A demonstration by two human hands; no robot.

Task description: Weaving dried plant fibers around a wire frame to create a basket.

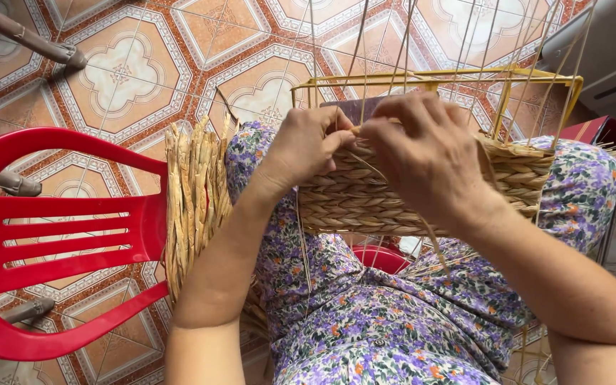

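Observation:
A half-woven straw basket rests on my lap, built around a yellow metal wire frame with thin upright strands rising from it. My left hand pinches a straw strand at the basket's upper rim, fingers closed on it. My right hand lies against the same rim just to the right, fingers curled over the weave and gripping the strand where both hands meet. My knees are covered by a purple flowered dress.
A bundle of dried straw strips leans between my left knee and a red plastic chair. Patterned orange floor tiles lie beyond. A metal chair leg shows top left; a dark red box sits at right.

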